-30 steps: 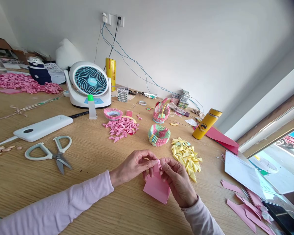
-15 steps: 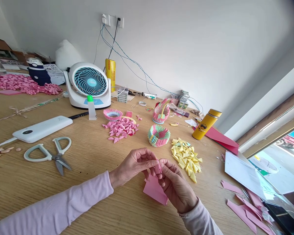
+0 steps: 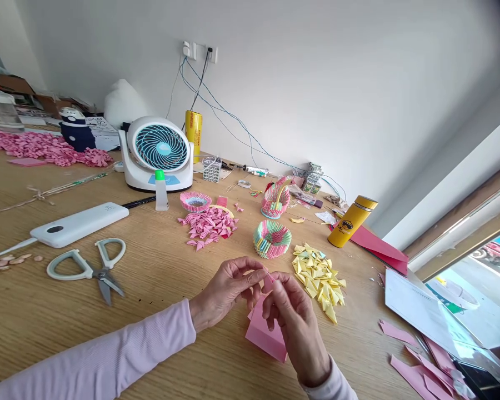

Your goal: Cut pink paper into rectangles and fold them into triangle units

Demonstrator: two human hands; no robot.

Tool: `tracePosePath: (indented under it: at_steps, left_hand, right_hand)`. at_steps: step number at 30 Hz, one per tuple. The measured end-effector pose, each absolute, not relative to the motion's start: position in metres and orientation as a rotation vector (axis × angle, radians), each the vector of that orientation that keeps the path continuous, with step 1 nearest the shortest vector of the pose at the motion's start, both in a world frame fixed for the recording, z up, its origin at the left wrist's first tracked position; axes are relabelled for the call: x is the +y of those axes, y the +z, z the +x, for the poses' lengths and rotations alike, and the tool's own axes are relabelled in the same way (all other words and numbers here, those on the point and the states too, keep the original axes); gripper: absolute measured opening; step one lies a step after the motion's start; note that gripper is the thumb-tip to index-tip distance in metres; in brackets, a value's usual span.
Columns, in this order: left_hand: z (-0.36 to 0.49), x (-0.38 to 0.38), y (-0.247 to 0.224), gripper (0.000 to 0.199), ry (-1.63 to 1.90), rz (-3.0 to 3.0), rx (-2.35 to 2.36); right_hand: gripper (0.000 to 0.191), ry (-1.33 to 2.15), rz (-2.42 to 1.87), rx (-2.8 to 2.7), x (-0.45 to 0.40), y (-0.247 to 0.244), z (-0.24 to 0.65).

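Between my two hands is a small folded piece of pink paper [image 3: 267, 285], partly covered by my fingers. My left hand [image 3: 237, 289] pinches it from the left, and my right hand [image 3: 290, 311] pinches it from the right with the thumb on top. Under my hands a larger pink paper sheet [image 3: 265, 333] lies on the table, partly hidden by the right hand. Beyond them stands a round green, pink and yellow paper basket [image 3: 272, 239]. Folded yellow paper triangles [image 3: 319, 278] are heaped to the right, and folded pink paper pieces [image 3: 210, 225] to the upper left.
Open scissors [image 3: 95, 268], a white power bank [image 3: 79, 224], a glue bottle [image 3: 160, 191] and a fan [image 3: 160, 150] stand or lie to the left. A yellow flask [image 3: 352, 221] and pink paper strips [image 3: 420, 369] are on the right. Behind sits a handled paper basket [image 3: 275, 199].
The pink piece now shows a narrower, more pointed shape between my fingers. My right hand has turned, its thumb now over the paper. The whole view has shifted slightly.
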State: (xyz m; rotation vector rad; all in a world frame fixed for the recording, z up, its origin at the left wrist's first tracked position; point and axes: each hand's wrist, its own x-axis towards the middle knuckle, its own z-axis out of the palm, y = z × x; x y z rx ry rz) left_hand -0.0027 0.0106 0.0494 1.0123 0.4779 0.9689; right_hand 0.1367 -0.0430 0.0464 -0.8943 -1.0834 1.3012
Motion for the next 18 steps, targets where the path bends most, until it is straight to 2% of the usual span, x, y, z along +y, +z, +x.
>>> tracePosePath:
  at_steps: [4,10,18]
  left_hand:
    - [0.000,0.006,0.053,0.025,1.036,1.087,0.498]
    - [-0.002,0.005,0.055,0.025,1.094,1.265,0.522]
    - [-0.006,0.008,0.055,0.030,0.977,1.410,0.604]
  right_hand:
    - [0.032,1.140,-0.959,-1.153,-0.037,0.043,0.135]
    - [0.026,1.022,-1.057,-1.133,-0.035,0.040,0.143]
    - [0.019,0.999,-1.002,-1.074,-0.034,0.035,0.154]
